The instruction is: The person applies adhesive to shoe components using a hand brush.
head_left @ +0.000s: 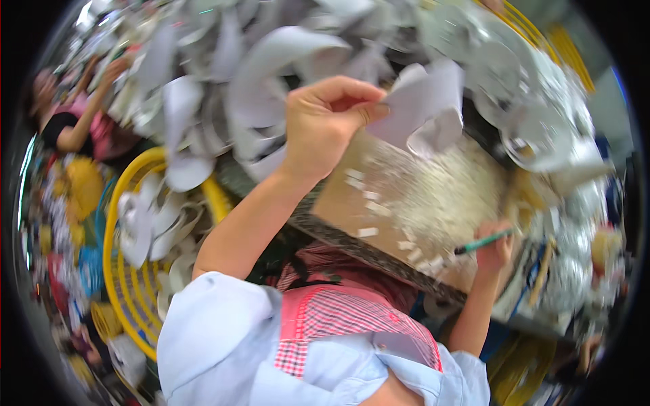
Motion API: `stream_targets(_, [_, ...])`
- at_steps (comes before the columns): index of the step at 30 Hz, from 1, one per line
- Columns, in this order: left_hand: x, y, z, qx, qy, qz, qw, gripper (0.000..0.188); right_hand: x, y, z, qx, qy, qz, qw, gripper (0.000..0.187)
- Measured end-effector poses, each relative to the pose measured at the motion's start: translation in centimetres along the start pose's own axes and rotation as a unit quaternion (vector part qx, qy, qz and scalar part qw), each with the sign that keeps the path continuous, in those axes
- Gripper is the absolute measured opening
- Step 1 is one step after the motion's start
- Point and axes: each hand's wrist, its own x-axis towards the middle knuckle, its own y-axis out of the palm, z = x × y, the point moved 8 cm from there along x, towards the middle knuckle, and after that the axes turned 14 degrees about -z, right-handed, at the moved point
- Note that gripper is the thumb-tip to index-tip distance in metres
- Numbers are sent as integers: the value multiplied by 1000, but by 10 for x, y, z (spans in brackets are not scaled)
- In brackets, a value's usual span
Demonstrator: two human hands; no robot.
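Observation:
My left hand point(321, 128) is raised over the far left of a brown board and pinches the edge of a curled white piece point(433, 101), thin and smooth like bent plastic sheet. To the right, near the board's front, my right hand point(497, 252) is closed round a slim green pen-like tool point(484, 241) whose dark tip points left. The brown board point(345, 203) bears a wide spread of pale shavings point(460, 183) and several small white rectangular bits point(367, 232) along its near side. Motion blur softens the fine detail.
A big heap of curled white pieces point(284, 61) rises beyond the board. At left stands a yellow basket point(115, 271) with more such pieces. Clear bagged or wrapped goods point(569, 271) lie at right. Another person point(74, 125) works at the far left.

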Motion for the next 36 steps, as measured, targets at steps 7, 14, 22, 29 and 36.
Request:
stream_targets(7, [-50,-283,-182,38,95,-306,946,26,-6,-25,-1,-21,-51,-26,998,20])
stream_targets(14, [-127,-441,-201,873,-50,-326,359,38,-4,-5,-1,3,-16,34,999,12])
stream_targets(22, [7,-72,-59,598,435,-1,673,56,-21,6,12,-41,-87,-54,994,16])
stream_targets(29, [83,13,-27,620,515,146,574,42,-38,-15,32,-86,-109,-115,984,15])
stream_targets(36, [49,66,-101,437,562,-6,702,25,-39,-33,29,-57,-115,-163,978,14])
